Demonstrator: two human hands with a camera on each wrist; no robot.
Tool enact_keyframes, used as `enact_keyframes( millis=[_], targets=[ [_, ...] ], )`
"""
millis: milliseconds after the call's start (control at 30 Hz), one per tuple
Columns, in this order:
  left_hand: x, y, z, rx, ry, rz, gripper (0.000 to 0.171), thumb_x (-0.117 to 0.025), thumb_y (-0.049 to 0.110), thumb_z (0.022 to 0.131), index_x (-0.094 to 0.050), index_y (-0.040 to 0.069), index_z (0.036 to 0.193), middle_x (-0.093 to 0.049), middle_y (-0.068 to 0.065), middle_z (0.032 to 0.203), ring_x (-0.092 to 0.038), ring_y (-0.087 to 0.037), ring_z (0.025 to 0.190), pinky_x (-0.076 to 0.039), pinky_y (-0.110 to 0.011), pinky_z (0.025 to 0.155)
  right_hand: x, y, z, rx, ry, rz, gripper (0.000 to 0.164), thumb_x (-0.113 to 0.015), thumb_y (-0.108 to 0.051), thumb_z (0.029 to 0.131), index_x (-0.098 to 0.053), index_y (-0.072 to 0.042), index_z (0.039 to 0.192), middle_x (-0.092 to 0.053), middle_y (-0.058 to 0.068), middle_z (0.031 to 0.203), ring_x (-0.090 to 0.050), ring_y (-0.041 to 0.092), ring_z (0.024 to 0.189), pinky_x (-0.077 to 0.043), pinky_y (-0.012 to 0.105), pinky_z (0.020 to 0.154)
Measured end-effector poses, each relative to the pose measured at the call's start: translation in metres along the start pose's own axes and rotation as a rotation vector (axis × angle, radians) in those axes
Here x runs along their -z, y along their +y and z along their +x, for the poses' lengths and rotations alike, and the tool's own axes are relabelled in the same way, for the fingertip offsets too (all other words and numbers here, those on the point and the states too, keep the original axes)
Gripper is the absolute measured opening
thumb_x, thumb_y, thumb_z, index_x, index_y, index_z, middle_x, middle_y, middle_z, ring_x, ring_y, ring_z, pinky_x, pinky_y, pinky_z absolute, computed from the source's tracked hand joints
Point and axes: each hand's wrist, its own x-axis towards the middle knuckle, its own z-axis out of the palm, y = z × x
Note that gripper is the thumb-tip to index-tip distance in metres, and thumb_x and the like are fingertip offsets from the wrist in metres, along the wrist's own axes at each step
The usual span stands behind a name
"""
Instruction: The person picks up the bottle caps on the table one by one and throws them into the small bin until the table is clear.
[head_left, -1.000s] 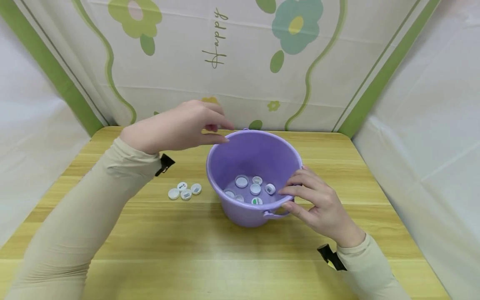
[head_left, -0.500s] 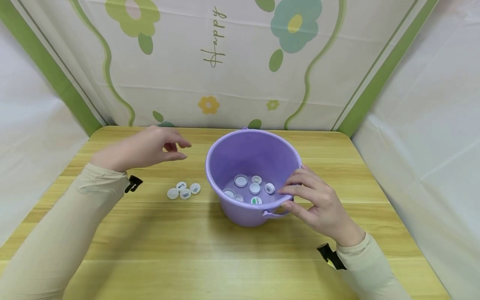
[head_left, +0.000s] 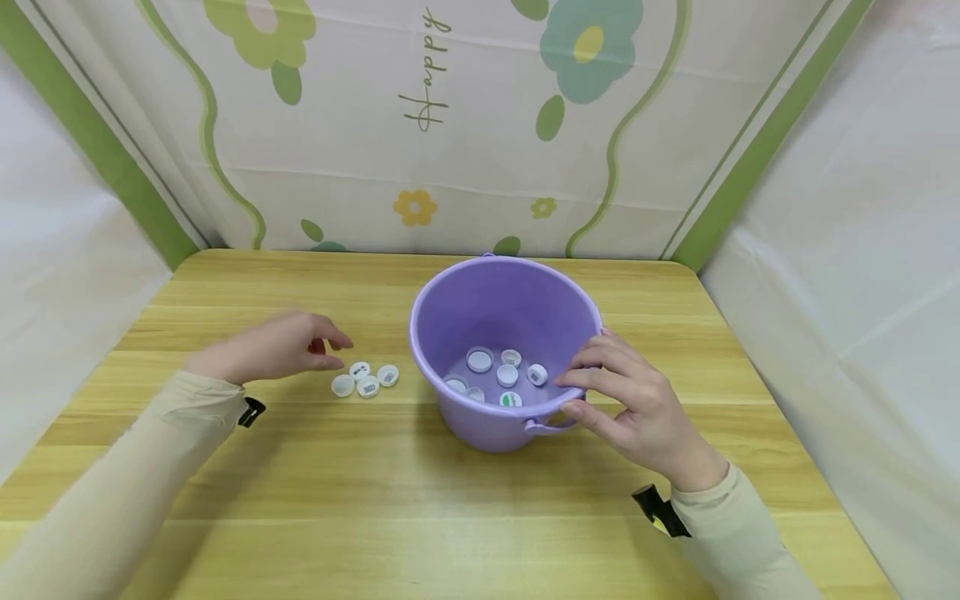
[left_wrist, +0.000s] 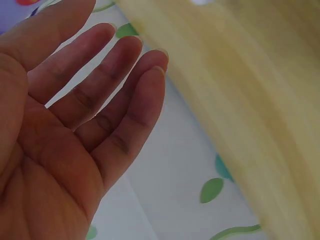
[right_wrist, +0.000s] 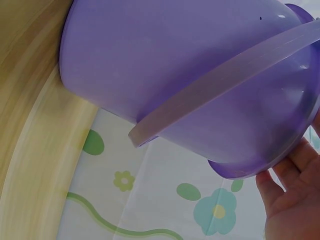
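Observation:
My left hand [head_left: 277, 346] hovers just left of several small white bottle caps [head_left: 367, 387] lying close together on the table. Its fingers are loosely bent and hold nothing; the left wrist view shows a bare palm and relaxed fingers [left_wrist: 127, 120]. A purple bucket [head_left: 491, 429] stands upright right of the caps. My right hand [head_left: 637, 408] grips the bucket's rim on its right side, thumb outside and fingers over the edge. Inside, on the bottom, lie several more white caps [head_left: 507, 376], one with a green mark. The near wall partly hides some of them.
The wooden table [head_left: 420, 542] reaches to a floral cloth [head_left: 480, 167] behind it, with white sheets at both sides. The bucket's purple handle [right_wrist: 225, 75] hangs down along its outer wall.
My left hand has moved left from above the bucket's rim, then down beside the caps on the table. The right hand and the bucket have stayed in place.

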Motion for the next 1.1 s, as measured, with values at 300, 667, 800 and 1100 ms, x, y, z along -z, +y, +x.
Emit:
enact_keyframes(
  millis=[300,667,800,1100],
  targets=[
    [-0.024,-0.012,0.0,0.061,-0.075,-0.073,0.026,-0.076,0.016,0.088,-0.075,0.007,0.112,-0.07,-0.006,0.11,-0.062,-0.012,0.083,-0.053,-0.033,0.073,-0.001,0.0,-0.001,-0.011,-0.004,0.0,0.034,-0.062,-0.035,0.098,-0.074,-0.003,0.096,-0.065,0.009,0.093,-0.058,0.028,0.09,-0.036,0.046,0.108],
    [-0.035,-0.013,0.001,0.044,-0.096,-0.1,0.023,-0.076,0.01,0.086,-0.075,0.007,0.109,-0.07,-0.003,0.107,-0.062,-0.013,0.083,-0.053,-0.035,0.076,0.0,-0.006,0.008,-0.002,-0.002,0.01,0.035,-0.062,-0.034,0.099,-0.073,-0.002,0.095,-0.064,0.01,0.091,-0.056,0.031,0.09,-0.04,0.039,0.1],
    [-0.037,-0.013,0.002,0.038,-0.093,-0.09,0.024,-0.076,0.008,0.085,-0.074,0.006,0.109,-0.07,-0.004,0.107,-0.061,-0.012,0.083,-0.053,-0.035,0.076,0.0,-0.004,0.006,-0.002,-0.004,0.007,0.034,-0.062,-0.035,0.098,-0.073,-0.003,0.096,-0.064,0.009,0.091,-0.056,0.031,0.09,-0.04,0.039,0.1],
    [-0.038,-0.008,0.003,0.045,-0.09,-0.083,0.026,-0.076,0.005,0.084,-0.074,0.005,0.109,-0.071,-0.004,0.106,-0.063,-0.015,0.084,-0.053,-0.034,0.075,0.0,-0.008,0.009,0.001,-0.008,0.014,0.034,-0.062,-0.034,0.099,-0.073,-0.002,0.096,-0.064,0.01,0.092,-0.056,0.031,0.09,-0.04,0.039,0.099]
  ],
)
